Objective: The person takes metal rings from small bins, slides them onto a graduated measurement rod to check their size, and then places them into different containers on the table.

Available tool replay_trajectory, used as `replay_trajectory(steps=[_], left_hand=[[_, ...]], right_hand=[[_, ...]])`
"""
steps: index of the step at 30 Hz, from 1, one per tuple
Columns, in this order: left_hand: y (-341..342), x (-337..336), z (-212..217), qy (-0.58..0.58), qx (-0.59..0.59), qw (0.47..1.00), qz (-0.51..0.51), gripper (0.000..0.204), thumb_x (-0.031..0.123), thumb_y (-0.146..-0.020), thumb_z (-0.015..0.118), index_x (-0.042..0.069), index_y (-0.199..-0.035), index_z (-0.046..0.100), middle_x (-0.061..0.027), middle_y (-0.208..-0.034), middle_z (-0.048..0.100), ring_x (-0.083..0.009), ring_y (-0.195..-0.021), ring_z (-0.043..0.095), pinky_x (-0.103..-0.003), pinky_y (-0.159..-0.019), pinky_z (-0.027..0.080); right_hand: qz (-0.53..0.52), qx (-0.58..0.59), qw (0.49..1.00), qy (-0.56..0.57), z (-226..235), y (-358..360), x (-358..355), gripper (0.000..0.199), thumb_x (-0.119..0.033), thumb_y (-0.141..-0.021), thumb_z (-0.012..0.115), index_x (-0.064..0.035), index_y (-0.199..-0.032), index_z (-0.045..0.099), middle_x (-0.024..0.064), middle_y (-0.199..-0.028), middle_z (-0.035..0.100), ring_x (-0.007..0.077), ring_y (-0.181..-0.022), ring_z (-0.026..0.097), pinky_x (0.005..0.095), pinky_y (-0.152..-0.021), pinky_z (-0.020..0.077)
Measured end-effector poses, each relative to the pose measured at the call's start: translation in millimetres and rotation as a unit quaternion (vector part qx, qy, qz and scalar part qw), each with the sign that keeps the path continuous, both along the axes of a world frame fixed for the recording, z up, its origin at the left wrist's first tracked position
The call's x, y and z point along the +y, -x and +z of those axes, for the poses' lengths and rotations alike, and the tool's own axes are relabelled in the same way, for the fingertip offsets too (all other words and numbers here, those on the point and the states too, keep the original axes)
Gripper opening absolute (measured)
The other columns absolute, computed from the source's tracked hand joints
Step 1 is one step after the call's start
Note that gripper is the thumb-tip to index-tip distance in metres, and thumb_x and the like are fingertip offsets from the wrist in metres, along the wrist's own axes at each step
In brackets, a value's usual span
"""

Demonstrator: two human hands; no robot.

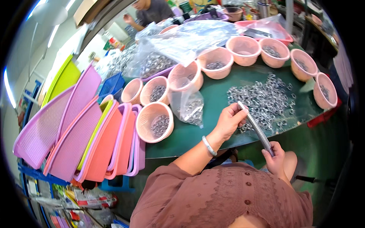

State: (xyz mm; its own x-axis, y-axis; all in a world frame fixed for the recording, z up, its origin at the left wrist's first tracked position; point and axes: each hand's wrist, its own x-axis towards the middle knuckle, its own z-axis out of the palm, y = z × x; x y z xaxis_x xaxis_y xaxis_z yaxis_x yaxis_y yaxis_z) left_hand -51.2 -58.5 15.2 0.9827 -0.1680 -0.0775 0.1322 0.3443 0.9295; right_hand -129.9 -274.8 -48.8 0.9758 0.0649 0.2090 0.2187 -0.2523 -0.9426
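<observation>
A long, slim metal rod [257, 128] slants between my hands, in front of the table's near edge. The fingers of my left hand [230, 121], with a pale bangle at the wrist, pinch its upper end. Around the lower, darker end my right hand [276, 157] is closed. Whether small rings are threaded along the rod, I cannot tell. Just beyond it, a loose pile of small silvery metal rings [262, 99] lies spread on the green table [213, 114].
Pink baskets [155, 122], several with metal rings inside, curve around the pile. A clear bag of rings [192, 111] lies left of my left hand. Nested plastic baskets [100, 152] stand at the left. Plastic sheeting [197, 36] covers the back; a person [154, 13] is beyond.
</observation>
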Motion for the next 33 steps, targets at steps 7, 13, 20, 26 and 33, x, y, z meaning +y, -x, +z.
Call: replay_trajectory(steps=[7,13,20,26,33], left_hand=[[1.3,-30.7,1.8,-0.071,0.0,0.996,-0.057,0.013,0.015,-0.084,0.056,0.004,-0.09,0.057,0.0013,-0.069,0.053,-0.0058,-0.058,0.048,-0.018,-0.053,0.038],[-1.1,-21.8,6.8,-0.103,0.028,0.985,-0.136,0.02,0.017,-0.087,0.05,0.003,-0.1,0.058,0.0004,-0.072,0.055,-0.0068,-0.062,0.05,-0.02,-0.056,0.041],[-7.7,7.9,4.9,0.005,-0.035,0.993,-0.116,0.018,0.011,-0.087,0.051,0.001,-0.1,0.057,-0.0015,-0.072,0.056,-0.0083,-0.063,0.052,-0.021,-0.057,0.042],[-22.5,29.7,1.5,0.059,-0.06,0.995,-0.057,0.02,0.012,-0.086,0.051,0.0,-0.101,0.056,-0.0023,-0.074,0.057,-0.0089,-0.063,0.053,-0.022,-0.058,0.044],[-36.7,47.5,-16.1,0.233,-0.054,0.965,-0.108,0.03,0.014,-0.087,0.047,-0.005,-0.109,0.05,-0.0071,-0.081,0.058,-0.0142,-0.07,0.055,-0.026,-0.065,0.047]], right_hand=[[0.006,0.103,0.991,-0.082,-10.4,21.7,-26.9,0.016,-0.005,-0.074,0.062,-0.0013,-0.085,0.051,-0.0028,-0.065,0.046,0.0047,-0.056,0.039,0.0204,-0.05,0.0339],[0.05,0.094,0.994,-0.018,-6.0,28.7,-39.0,0.016,-0.01,-0.075,0.063,-0.0025,-0.084,0.053,-0.0003,-0.064,0.046,0.0066,-0.058,0.042,0.0224,-0.052,0.0362],[0.064,0.056,0.995,0.048,16.3,9.3,-11.9,0.018,-0.009,-0.075,0.062,-0.0019,-0.086,0.051,-0.0018,-0.062,0.043,0.0049,-0.054,0.039,0.0208,-0.048,0.0329],[0.029,-0.001,0.997,0.069,32.3,-9.6,19.5,0.016,-0.007,-0.073,0.063,-0.0002,-0.084,0.053,0.0075,-0.06,0.049,0.0113,-0.054,0.047,0.0256,-0.05,0.0388],[-0.007,-0.009,0.996,0.092,42.2,-16.4,35.9,0.017,-0.006,-0.075,0.063,0.0,-0.087,0.053,0.0077,-0.064,0.052,0.0124,-0.055,0.047,0.0256,-0.052,0.0398]])
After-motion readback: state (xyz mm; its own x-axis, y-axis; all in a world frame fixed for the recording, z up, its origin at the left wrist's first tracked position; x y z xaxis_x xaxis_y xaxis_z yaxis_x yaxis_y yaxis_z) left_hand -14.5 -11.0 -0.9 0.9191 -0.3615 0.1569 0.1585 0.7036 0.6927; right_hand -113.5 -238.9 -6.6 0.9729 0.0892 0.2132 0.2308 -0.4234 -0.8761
